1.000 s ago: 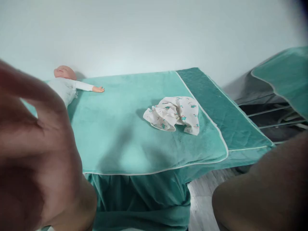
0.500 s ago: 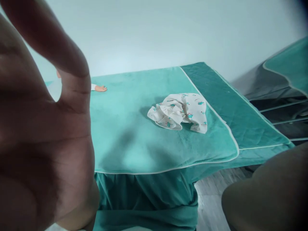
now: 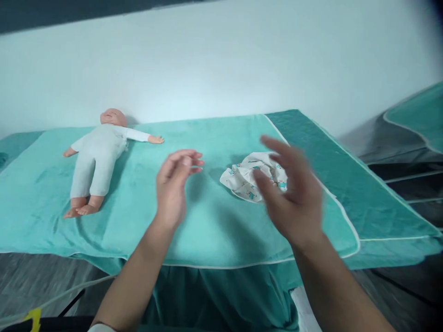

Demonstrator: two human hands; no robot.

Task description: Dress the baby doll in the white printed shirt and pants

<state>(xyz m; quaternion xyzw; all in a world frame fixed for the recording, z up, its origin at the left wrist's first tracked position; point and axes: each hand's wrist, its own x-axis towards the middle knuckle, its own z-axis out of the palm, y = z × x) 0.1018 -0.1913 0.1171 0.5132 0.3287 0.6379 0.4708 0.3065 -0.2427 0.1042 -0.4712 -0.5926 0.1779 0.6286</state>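
Observation:
A crumpled white cloth (image 3: 242, 180) with small green prints, maybe a baby garment, lies on the green bed cover (image 3: 138, 184). My right hand (image 3: 294, 193) hovers in front of it, thumb and fingers apart, partly hiding it and blurred by motion. To the cloth's left, my left hand (image 3: 176, 184) hangs over the cover with fingers loosely curved and nothing in them. Farther left a baby doll (image 3: 98, 154) in a white suit rests on its back, arms spread, its head near the wall.
Behind the bed stands a pale wall (image 3: 207, 60). A darker green strip (image 3: 332, 175) covers the bed's right end. Beyond it are metal bars (image 3: 411, 179) and another green cover (image 3: 418, 115). A yellow tag (image 3: 33, 318) shows at the lower left.
My left hand, earlier close to the camera, is now lower and over the bed. My right hand has come in before the cloth. The whole doll now shows; the cloth looks undisturbed.

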